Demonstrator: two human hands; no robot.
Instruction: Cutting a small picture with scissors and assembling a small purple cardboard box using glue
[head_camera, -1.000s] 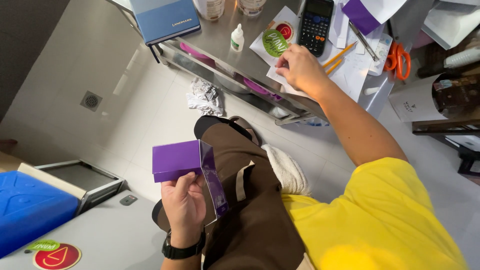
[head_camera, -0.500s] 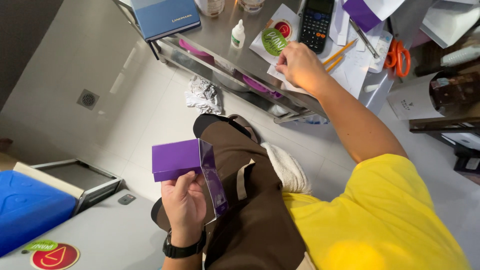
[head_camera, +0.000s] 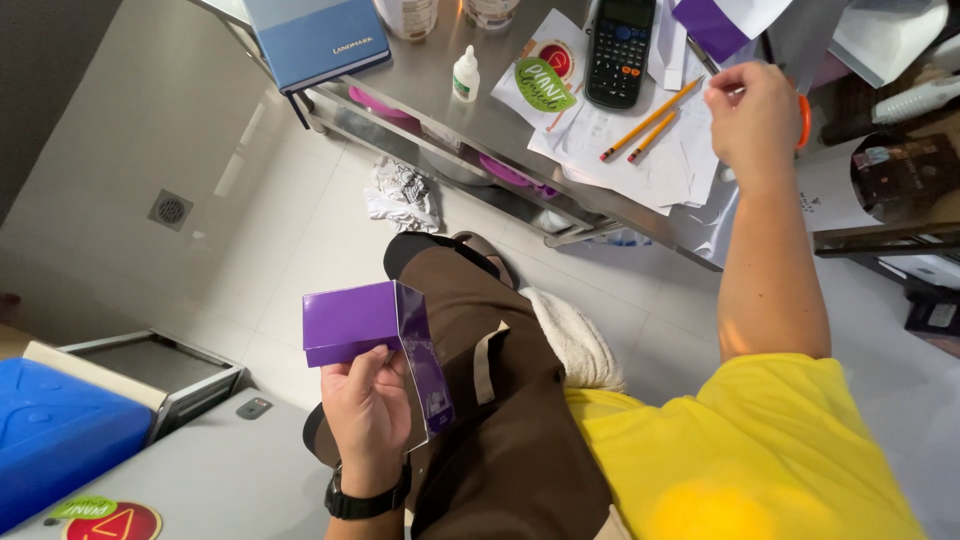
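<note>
My left hand (head_camera: 368, 408) holds a folded purple paper box (head_camera: 375, 335) by its lower edge, above my lap and brown trousers. My right hand (head_camera: 755, 118) is stretched out over the steel table (head_camera: 480, 125), fingers curled over orange-handled scissors (head_camera: 805, 120). Only a sliver of the handle shows behind the hand, so whether it grips them is unclear. The scissor blades (head_camera: 702, 55) still lie on the papers.
On the table lie two pencils (head_camera: 650, 120), a black calculator (head_camera: 620, 50), white sheets (head_camera: 640, 150), purple paper (head_camera: 710, 25), a small glue bottle (head_camera: 465, 75) and a blue book (head_camera: 315, 40). Crumpled paper (head_camera: 400, 195) lies on the tiled floor. A blue box (head_camera: 55, 435) sits lower left.
My right hand has moved right, from the white sheets to over the orange scissors. The left hand and purple box have stayed put.
</note>
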